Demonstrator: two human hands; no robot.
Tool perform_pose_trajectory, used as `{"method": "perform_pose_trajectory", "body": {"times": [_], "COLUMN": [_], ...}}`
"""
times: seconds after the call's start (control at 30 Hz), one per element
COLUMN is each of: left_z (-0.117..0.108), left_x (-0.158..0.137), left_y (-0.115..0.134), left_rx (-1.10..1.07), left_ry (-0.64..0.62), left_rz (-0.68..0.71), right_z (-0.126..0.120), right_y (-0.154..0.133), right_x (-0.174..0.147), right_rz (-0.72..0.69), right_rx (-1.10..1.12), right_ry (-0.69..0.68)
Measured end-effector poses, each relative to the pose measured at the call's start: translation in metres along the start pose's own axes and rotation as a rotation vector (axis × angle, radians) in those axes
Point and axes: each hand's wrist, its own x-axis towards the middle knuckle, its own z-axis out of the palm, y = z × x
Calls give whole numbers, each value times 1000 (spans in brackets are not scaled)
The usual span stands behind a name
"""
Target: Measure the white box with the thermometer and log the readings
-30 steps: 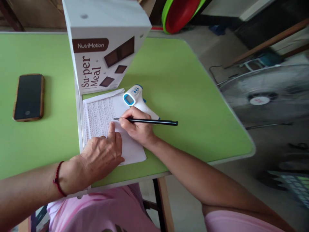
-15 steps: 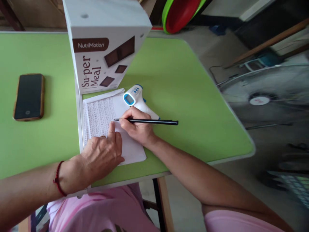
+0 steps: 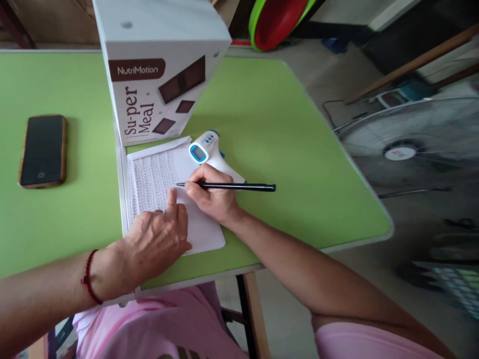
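Note:
Sheets of white paper (image 3: 204,227) lie on the table, with rows of small handwriting on the left part and a blank right part. My right hand (image 3: 215,197) is closed around a slim black pen (image 3: 239,187), its tip at the paper by the end of the writing. On the lower part of the sheets rests my left hand (image 3: 159,232), holding nothing. Its index finger is stretched out, the fingertip just below the pen tip, and the other fingers are partly curled. A white and blue infrared thermometer (image 3: 209,152) lies just beyond my right hand, its handle partly hidden.
A white NutriMotion box (image 3: 142,112) stands behind the paper on the green table (image 3: 299,164). A phone (image 3: 43,149) in a brown case lies at the left. Beyond the right edge are a fan (image 3: 400,152) and red and green basins (image 3: 277,25).
The whole view has shifted very slightly. Both hands, the pen and the paper keep nearly the same places relative to each other.

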Motion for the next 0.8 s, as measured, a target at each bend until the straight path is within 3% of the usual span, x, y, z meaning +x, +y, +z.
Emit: {"method": "perform_pose_trajectory", "body": {"times": [0.8], "left_z": [-2], "left_x": [-1], "left_y": [-1], "left_rx": [-17], "left_ry": [-14], "left_rz": [1], "right_z": [-1], "right_y": [0], "right_x": [0], "right_rz": [-5], "right_rx": [-52], "right_ry": [41]}}
